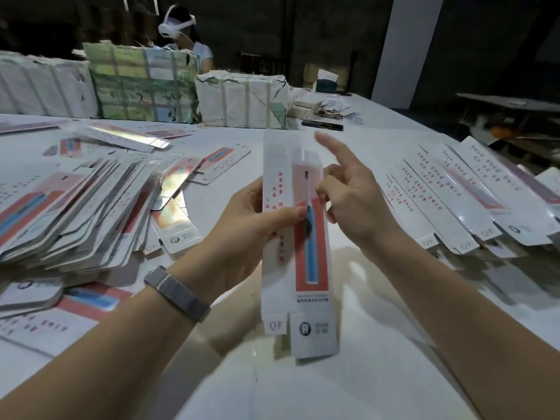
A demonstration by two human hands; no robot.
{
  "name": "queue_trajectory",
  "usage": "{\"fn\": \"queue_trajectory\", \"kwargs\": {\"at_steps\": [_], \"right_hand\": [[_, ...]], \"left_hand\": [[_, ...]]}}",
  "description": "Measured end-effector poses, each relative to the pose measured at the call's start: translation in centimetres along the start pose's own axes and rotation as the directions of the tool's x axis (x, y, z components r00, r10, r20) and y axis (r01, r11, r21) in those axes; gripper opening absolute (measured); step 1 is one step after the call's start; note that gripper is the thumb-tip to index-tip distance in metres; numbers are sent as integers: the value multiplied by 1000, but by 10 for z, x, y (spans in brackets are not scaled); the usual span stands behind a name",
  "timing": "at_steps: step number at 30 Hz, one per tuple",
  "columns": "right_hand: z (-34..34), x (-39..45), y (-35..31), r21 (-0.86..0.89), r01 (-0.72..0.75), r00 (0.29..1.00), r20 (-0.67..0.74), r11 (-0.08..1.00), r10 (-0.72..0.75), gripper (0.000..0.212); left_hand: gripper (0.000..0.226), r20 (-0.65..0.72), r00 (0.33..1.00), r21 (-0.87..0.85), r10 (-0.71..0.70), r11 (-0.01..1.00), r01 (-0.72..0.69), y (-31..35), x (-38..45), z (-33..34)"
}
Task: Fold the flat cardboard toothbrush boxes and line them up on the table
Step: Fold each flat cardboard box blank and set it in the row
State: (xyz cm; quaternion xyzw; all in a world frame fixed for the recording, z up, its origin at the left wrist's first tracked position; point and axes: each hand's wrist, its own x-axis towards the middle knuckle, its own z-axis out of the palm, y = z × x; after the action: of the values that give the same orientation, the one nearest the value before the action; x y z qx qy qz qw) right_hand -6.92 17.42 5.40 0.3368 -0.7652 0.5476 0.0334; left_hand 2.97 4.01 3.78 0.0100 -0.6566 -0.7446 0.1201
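While both hands grip the box (index raised): flat stack left, folded row right.

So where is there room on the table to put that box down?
Bare table lies in front, under the hands, between the flat pile on the left and the row on the right. Another bare strip runs beyond the box, before the bundles. Both sides are crowded.
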Motion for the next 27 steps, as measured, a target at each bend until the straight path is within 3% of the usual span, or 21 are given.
{"fn": "queue_trajectory", "kwargs": {"at_steps": [3, 6, 11, 14, 18, 22, 27], "right_hand": [[2, 0, 1, -107, 24, 1000, 14, 994, -23, 44], [6, -2, -1, -22, -1, 1000, -11, 1000, 0, 33], [12, -5, -1, -17, -26, 998, -52, 1000, 25, 22], [13, -6, -2, 118, -109, 987, -104, 987, 121, 9], [10, -4, -1, 186, -195, 969, -113, 963, 218, 21], [6, -5, -3, 294, -286, 945, -70, 912, 319, 20], [6, -5, -5, 321, -272, 950, -64, 907, 307, 14]], "left_hand": [[30, 66, 994, -50, -86, 995, 89, 1, -4, 1], [23, 133, 980, -161, -146, 973, 166, 1, -9, 3], [37, 140, 982, -265, -129, 950, 163, 5, -7, 6], [69, 89, 976, -206, -197, 955, 212, 5, -5, 2], [56, 113, 969, -116, -219, 966, 232, 0, -8, 5], [56, 172, 961, -75, -216, 970, 231, -3, -9, 6], [56, 163, 972, -39, -172, 983, 180, -2, -7, 9]]}}
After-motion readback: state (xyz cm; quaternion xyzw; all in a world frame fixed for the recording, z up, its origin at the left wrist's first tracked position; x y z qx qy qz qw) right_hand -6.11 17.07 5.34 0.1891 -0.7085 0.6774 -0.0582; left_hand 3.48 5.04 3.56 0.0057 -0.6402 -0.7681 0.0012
